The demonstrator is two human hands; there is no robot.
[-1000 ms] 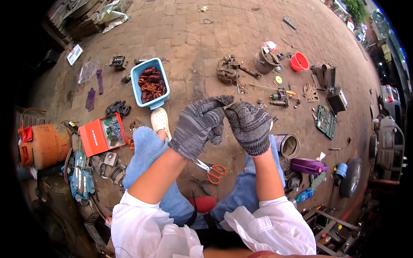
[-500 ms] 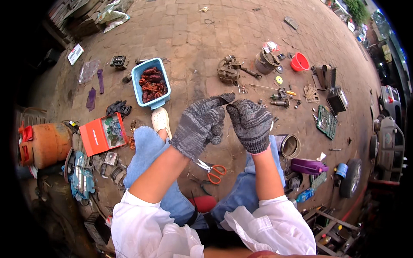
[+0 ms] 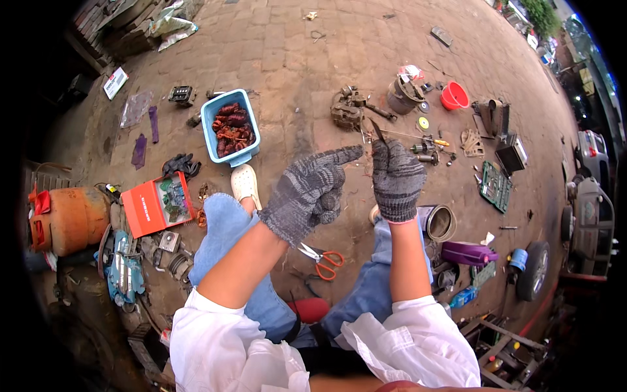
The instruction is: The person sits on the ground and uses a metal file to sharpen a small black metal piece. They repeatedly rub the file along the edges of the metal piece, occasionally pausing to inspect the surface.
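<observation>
Both of my hands wear grey-black knitted gloves. My left hand (image 3: 307,191) points its index finger to the right, while the other fingers curl in; what they hold, if anything, is hidden. A short gap separates that fingertip from my right hand (image 3: 398,178). Pinched in the right fingers, a dark narrow pointed piece (image 3: 377,130) sticks up; its kind is unclear. Below the hands, scissors (image 3: 324,261) with orange handles lie on the ground between my knees. Ahead of the left hand stands a blue plastic basin (image 3: 238,159) holding reddish-brown coils that look like copper wire.
Greasy metal parts (image 3: 347,112), a dark bucket (image 3: 403,95) and a red bowl (image 3: 455,95) stand ahead to the right. A green tool case (image 3: 495,186) and a purple case (image 3: 467,252) lie at the right. On the left are a red box (image 3: 145,210) and an orange gas cylinder (image 3: 75,219).
My right hand has moved right and slightly up, away from the left fingertip. The dark pointed piece now shows above it. My left hand has hardly moved.
</observation>
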